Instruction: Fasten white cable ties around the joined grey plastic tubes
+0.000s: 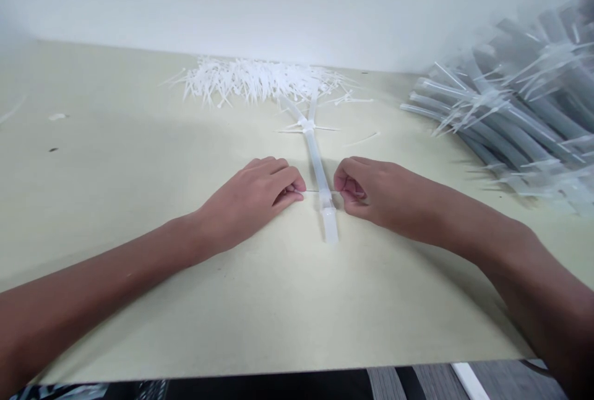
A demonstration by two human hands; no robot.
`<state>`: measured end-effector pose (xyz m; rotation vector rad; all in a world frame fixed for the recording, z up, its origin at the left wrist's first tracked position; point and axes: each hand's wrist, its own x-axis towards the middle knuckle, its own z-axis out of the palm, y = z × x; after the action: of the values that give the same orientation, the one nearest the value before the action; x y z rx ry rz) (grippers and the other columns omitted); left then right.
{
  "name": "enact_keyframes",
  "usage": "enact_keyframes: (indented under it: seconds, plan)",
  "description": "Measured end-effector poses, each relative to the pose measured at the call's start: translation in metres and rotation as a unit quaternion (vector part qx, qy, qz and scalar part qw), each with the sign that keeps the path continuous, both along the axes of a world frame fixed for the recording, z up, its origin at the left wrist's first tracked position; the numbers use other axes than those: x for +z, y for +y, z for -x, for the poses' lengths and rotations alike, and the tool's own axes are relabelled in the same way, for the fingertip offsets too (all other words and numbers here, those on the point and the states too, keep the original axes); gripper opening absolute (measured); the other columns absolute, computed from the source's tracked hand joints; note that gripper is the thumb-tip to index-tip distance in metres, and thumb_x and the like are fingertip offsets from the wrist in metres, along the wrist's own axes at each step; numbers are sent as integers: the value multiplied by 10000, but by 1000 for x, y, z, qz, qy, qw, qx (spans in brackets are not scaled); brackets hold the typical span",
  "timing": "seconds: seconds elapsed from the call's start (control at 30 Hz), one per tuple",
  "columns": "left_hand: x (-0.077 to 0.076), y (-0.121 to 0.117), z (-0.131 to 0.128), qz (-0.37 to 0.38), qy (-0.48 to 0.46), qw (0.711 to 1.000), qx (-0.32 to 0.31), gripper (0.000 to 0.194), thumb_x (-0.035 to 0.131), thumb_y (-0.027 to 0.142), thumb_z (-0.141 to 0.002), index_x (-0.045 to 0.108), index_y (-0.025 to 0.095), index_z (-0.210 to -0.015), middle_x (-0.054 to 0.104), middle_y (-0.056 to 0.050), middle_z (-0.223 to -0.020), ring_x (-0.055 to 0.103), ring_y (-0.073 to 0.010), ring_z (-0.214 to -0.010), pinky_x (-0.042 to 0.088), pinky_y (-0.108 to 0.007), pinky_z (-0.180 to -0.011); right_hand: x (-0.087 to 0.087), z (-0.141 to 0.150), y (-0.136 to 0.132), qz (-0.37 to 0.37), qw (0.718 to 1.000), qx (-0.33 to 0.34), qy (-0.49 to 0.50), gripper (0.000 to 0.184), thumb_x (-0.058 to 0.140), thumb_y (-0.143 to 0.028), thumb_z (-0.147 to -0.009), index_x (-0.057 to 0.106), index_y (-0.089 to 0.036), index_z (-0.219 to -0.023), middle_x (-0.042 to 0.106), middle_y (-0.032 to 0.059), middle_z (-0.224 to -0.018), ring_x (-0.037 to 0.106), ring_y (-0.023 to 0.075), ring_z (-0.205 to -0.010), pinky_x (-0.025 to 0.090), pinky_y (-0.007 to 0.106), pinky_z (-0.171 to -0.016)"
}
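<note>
A translucent tube assembly (314,156) lies on the table, its far end split into a Y with cable ties sticking out at the joint. Around its near part runs a thin white cable tie (312,191), stretched out to both sides. My left hand (266,187) pinches the tie just left of the tube. On the other side, my right hand (364,187) is closed on the tie's opposite end, close beside the tube. The fingertips partly hide both ends of the tie. Below the tie, a short clear tube end (330,227) points toward me.
A heap of white cable ties (260,78) lies at the back by the wall. To the right is a large stack of tube assemblies (515,103), blurred. One loose tie (364,139) and a white scrap (58,117) rest on the table (185,319), whose front edge is near me.
</note>
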<state>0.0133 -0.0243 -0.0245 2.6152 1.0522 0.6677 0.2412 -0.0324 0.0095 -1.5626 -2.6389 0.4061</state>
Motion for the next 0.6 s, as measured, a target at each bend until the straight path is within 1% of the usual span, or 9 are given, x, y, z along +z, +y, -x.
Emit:
enact_keyframes:
  seconds: [0.1,0.23,0.6]
  plan:
    - [-1,0,0,-4,2,1000,-4,105,482,224,-895,578,187,-877,589,6,-831,517,-121,-792,414,-271,-761,8,3,-2,-3,1000,-3,25,74,480,-235,-786,516,-217,-847,581,7,-776,514,141,-654,370,264,-571]
    - [-2,0,0,-14,5,1000,-11,107,485,233,-896,579,185,-881,589,-3,-831,514,-129,-792,413,-279,-760,14,4,-4,-27,998,-3,59,101,498,-208,-778,527,-217,-874,603,8,-807,541,148,-695,408,268,-609]
    - [-2,0,1,-18,-4,1000,-18,128,478,262,-903,583,188,-909,582,-5,-838,515,-125,-788,417,-273,-755,12,14,-9,-70,983,11,169,116,528,-190,-811,564,-211,-920,628,5,-865,579,130,-740,446,249,-632]
